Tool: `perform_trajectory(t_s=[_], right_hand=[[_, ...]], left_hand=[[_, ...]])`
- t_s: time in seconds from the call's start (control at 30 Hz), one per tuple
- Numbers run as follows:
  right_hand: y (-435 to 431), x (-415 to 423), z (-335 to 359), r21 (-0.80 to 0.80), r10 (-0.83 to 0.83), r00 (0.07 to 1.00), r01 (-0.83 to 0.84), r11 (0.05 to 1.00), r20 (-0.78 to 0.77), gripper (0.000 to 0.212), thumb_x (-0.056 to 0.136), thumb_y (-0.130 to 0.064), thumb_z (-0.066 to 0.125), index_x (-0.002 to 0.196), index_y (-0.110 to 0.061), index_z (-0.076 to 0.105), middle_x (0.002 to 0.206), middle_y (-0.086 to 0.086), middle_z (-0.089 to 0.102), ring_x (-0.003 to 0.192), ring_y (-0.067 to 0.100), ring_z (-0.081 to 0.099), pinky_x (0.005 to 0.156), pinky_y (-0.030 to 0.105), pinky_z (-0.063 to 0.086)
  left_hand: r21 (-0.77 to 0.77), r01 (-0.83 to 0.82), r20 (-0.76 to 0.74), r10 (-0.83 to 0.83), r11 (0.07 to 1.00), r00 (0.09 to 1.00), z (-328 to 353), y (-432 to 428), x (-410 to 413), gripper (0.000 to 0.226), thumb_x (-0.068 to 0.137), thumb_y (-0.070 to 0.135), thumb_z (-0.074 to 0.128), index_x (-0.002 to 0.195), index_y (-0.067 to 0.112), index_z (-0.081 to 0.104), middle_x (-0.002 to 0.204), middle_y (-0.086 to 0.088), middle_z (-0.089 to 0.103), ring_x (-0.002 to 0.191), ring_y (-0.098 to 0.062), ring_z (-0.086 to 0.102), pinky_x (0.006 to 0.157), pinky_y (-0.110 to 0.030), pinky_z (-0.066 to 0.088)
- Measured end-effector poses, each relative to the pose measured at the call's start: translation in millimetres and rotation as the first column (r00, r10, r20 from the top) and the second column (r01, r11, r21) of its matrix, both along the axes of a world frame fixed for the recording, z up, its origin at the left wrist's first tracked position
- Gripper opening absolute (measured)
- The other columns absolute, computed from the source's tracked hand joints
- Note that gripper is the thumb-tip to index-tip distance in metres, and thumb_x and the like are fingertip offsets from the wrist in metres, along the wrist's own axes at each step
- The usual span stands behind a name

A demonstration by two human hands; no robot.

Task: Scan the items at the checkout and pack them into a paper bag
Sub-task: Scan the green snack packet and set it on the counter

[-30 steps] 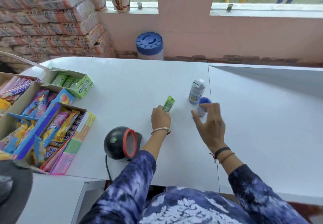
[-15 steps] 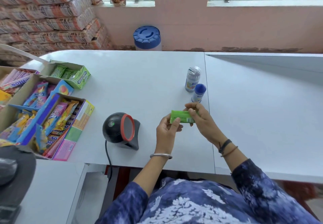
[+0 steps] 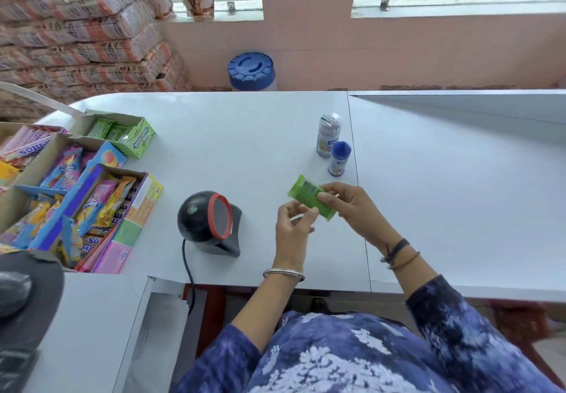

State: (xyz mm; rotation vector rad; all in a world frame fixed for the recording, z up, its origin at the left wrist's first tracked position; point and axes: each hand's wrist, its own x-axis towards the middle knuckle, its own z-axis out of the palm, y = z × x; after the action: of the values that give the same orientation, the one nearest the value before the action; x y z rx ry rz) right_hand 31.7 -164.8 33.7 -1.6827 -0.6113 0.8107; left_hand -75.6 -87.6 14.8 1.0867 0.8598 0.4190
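A small green packet (image 3: 306, 196) is held tilted above the white counter (image 3: 245, 135), pinched between the thumb and fingers of my right hand (image 3: 355, 209). My left hand (image 3: 292, 236) hovers just below and left of it, fingers loosely apart, fingertips close to the packet's lower edge without gripping it. The black barcode scanner (image 3: 211, 221) with a red-rimmed window stands to the left of my hands, its window facing them. Two small bottles stand behind the packet: a clear one (image 3: 328, 135) and a blue-capped one (image 3: 339, 159).
Open boxes of colourful sweets (image 3: 92, 202) and a green gum box (image 3: 134, 141) crowd the counter's left side. A blue-lidded jar (image 3: 251, 71) sits beyond the far edge. A computer mouse (image 3: 13, 293) lies at the lower left. Stacked sacks fill the back left.
My left hand brought the green packet from the counter toward me, both hands held it, and now only my right hand grips it, turned to a tilt.
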Motion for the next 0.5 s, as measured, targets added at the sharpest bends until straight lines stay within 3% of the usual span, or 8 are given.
perform_trajectory(t_s=[0.07, 0.17, 0.33, 0.5], right_hand=[[-3, 4, 3, -0.016, 0.013, 0.998, -0.012, 1.0, 0.063, 0.012, 0.088, -0.015, 0.062, 0.096, -0.011, 0.07, 0.073, -0.007, 0.066, 0.064, 0.003, 0.05, 0.059, 0.012, 0.039], [-4, 7, 14, 0.057, -0.024, 0.999, 0.022, 0.998, 0.046, 0.01, 0.084, -0.011, 0.066, 0.093, -0.01, 0.07, 0.058, -0.018, 0.064, 0.054, -0.004, 0.049, 0.052, 0.006, 0.037], [-2, 8, 19, 0.115, -0.064, 0.998, 0.066, 0.991, -0.022, 0.002, 0.08, -0.012, 0.07, 0.082, -0.013, 0.07, 0.071, 0.012, 0.06, 0.058, 0.018, 0.045, 0.045, 0.016, 0.037], [15, -17, 9, 0.044, 0.039, 0.999, -0.038, 0.998, -0.035, 0.01, 0.078, -0.004, 0.071, 0.085, -0.011, 0.069, 0.076, 0.006, 0.067, 0.059, 0.008, 0.059, 0.054, 0.018, 0.051]], left_hand=[[0.022, -0.015, 0.082, 0.013, 1.0, 0.997, 3, 4, -2, 0.01, 0.085, 0.007, 0.06, 0.087, 0.016, 0.056, 0.082, -0.003, 0.057, 0.066, -0.009, 0.062, 0.061, -0.019, 0.051], [-0.063, -0.042, 0.188, 0.054, 0.997, 0.981, 11, 3, -1, 0.016, 0.088, -0.001, 0.052, 0.084, 0.012, 0.059, 0.077, -0.006, 0.061, 0.06, -0.007, 0.066, 0.064, -0.018, 0.054], [-0.224, -0.06, 0.257, 0.118, 0.973, 0.959, 15, 1, 1, 0.013, 0.089, 0.0, 0.051, 0.088, 0.009, 0.059, 0.081, -0.008, 0.062, 0.064, -0.009, 0.067, 0.065, -0.019, 0.055], [-0.498, -0.157, 0.235, 0.307, 0.853, 0.922, 2, 7, -12, 0.019, 0.095, 0.015, 0.041, 0.099, 0.011, 0.058, 0.095, -0.008, 0.065, 0.087, -0.016, 0.063, 0.073, -0.026, 0.052]])
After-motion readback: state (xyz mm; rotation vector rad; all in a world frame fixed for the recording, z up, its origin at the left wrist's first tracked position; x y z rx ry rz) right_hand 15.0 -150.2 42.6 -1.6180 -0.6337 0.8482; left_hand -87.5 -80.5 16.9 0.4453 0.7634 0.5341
